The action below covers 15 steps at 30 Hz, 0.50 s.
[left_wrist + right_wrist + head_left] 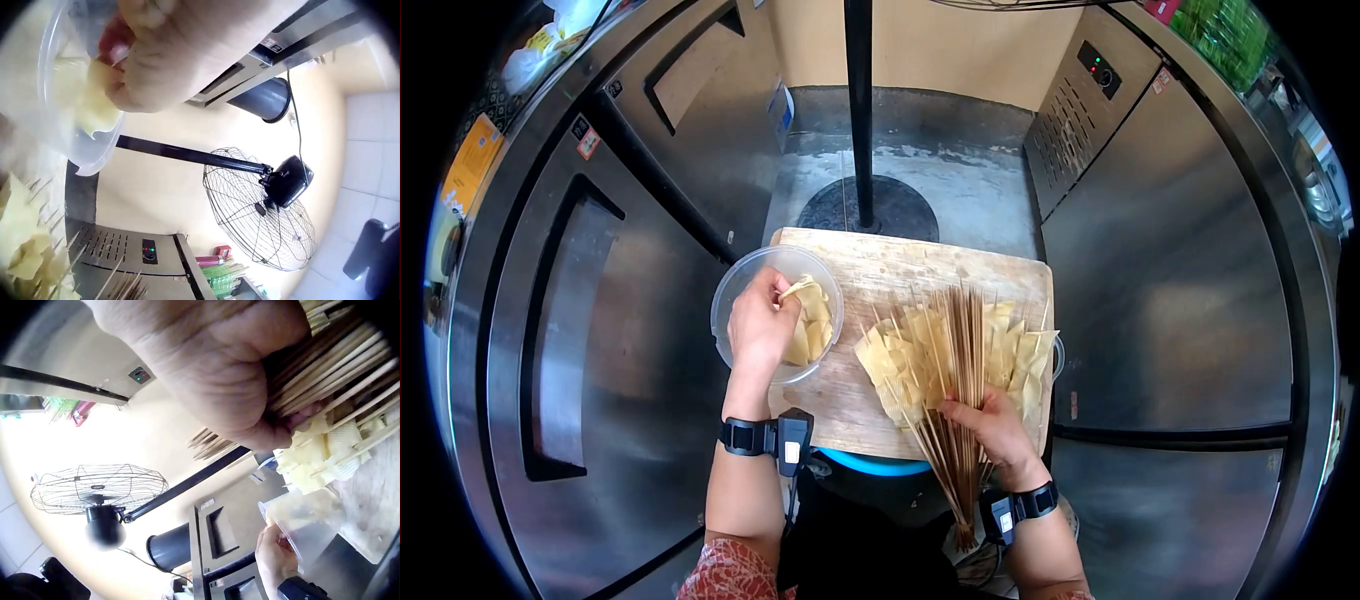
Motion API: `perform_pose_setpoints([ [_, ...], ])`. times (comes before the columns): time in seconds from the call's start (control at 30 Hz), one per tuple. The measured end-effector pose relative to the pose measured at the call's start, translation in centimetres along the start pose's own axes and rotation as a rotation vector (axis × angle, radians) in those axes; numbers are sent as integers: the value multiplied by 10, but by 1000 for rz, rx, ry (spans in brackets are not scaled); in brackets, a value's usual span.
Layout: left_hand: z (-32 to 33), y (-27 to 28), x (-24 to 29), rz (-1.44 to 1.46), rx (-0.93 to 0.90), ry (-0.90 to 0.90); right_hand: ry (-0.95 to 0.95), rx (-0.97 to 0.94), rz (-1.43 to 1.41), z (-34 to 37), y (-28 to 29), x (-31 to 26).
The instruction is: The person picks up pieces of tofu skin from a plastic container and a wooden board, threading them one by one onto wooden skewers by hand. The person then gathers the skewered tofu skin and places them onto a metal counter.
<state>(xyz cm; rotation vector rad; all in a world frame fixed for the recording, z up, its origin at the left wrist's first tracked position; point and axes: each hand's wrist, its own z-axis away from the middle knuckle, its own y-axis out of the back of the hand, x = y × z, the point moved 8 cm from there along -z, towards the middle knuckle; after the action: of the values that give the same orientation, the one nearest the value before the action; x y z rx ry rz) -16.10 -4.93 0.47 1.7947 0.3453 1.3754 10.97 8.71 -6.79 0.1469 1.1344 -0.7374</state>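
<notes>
My left hand (760, 318) reaches into a round clear plastic tub (722, 340) and pinches a piece of pale yellow tofu skin (808, 290) between thumb and fingers. More folded pieces lie below it in the tub. With my right hand (1000, 428) I grip a thick bundle of bamboo skewers (966, 345), their tips pointing away from me. Under and around the bundle, skewered tofu skin (890, 365) lies in a heap on a wooden board (850, 260). In the right wrist view, my curled fingers wrap the skewers (350, 369).
The tub stands at the board's left side. Steel fridges (1170, 270) rise to the right and left. Beyond the board is a black pole (859, 110) on a round base (890, 205), carrying a fan (256, 212). A blue rim (870, 463) shows beneath the board's near edge.
</notes>
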Motion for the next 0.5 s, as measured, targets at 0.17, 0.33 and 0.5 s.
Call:
perform_pose_setpoints([
  [0.17, -7, -13, -5, 570, 7, -61, -8, 12, 15, -1, 0, 2],
  [0.33, -1, -18, 15, 750, -72, -25, -4, 17, 30, -3, 4, 6],
  [0.5, 11, -28, 41, 962, -175, -58, -5, 9, 10, -2, 4, 6],
])
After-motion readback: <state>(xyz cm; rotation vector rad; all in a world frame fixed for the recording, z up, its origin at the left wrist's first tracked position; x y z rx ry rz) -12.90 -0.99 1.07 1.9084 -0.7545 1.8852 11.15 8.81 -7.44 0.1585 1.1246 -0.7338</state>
